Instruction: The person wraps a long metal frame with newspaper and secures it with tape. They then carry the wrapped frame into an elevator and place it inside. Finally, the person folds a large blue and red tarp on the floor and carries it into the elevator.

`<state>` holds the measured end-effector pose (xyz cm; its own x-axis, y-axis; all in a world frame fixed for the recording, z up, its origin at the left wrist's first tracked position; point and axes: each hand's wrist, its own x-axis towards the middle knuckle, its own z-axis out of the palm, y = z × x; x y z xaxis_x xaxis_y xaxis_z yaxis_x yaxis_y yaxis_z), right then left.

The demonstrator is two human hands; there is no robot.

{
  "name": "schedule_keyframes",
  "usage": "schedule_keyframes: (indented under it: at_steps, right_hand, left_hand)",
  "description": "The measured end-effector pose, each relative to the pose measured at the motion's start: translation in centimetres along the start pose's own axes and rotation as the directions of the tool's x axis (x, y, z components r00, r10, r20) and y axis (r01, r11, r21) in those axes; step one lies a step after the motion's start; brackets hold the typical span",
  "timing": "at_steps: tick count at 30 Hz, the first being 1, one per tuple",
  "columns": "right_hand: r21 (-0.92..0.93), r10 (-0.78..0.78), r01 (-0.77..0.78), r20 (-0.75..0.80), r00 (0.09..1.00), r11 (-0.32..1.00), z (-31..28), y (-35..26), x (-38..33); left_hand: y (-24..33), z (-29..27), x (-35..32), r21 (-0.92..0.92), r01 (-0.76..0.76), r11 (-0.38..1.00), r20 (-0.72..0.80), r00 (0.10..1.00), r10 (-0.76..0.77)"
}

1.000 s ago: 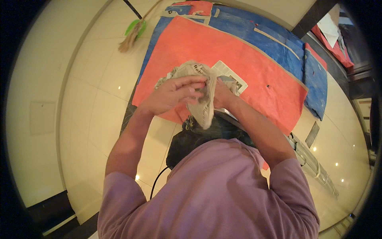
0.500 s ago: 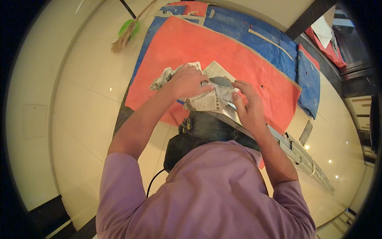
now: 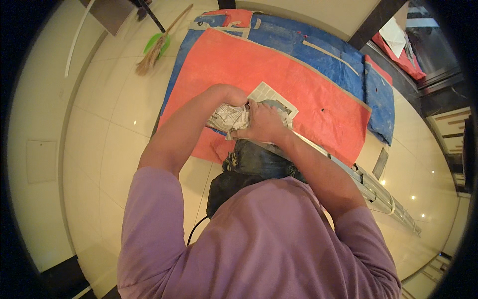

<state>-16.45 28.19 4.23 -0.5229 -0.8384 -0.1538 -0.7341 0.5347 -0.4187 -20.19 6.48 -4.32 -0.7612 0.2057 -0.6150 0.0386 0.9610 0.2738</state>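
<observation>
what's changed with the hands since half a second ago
The right hand, earlier spread beside the crumpled newspaper, has moved left and closed over it. The left hand remains at the paper, fingers now mostly hidden. The red sheet and broom stayed put.

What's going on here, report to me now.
A person is handling crumpled newspaper over a red sheet. The right hand holds it from the right; the left hand bends over its far side, fingers mostly hidden. A flat printed page lies just beyond, on the red sheet.
</observation>
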Motion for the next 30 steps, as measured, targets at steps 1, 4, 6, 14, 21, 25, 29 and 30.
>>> schedule_keyframes:
  at_steps: [1,4,6,14,21,25,29,30]
  right_hand:
    - [0.027,0.012,-0.013,0.030,0.999,1.000,-0.1,0.5,0.4]
    - [0.080,0.000,-0.010,0.127,0.992,0.997,0.0,0.6,1.7]
    - [0.071,0.037,-0.050,0.173,0.984,0.996,0.0,1.5,2.0]
    - [0.112,0.016,-0.034,0.160,0.987,0.993,0.4,1.5,2.4]
    - [0.052,-0.016,0.010,0.113,0.994,0.999,0.8,1.2,2.5]
    - [0.008,-0.013,0.012,0.117,0.993,1.000,0.9,1.2,2.5]
    - [0.025,-0.006,0.003,0.125,0.992,1.000,0.5,1.0,2.4]
    - [0.028,0.002,-0.006,0.141,0.990,1.000,0.3,0.9,2.3]
  left_hand:
    - [0.8,-0.5,-0.5,-0.104,0.045,0.994,0.024,0.999,-0.043]
    - [0.2,-0.5,-2.3,-0.141,0.074,0.987,-0.041,0.996,-0.081]
    - [2.0,-1.8,-5.6,-0.139,-0.053,0.989,-0.376,0.927,-0.003]
    - [8.9,12.6,-13.2,-0.514,-0.851,-0.108,-0.319,0.307,-0.897]
    - [5.6,10.6,-8.2,-0.147,-0.853,-0.501,-0.372,0.517,-0.771]
    - [4.8,11.2,-8.6,-0.218,-0.834,-0.506,-0.400,0.549,-0.734]
    - [5.6,10.1,-10.0,-0.080,-0.770,-0.633,-0.424,0.602,-0.677]
    - [5.4,10.3,-9.9,-0.095,-0.762,-0.640,-0.438,0.609,-0.661]
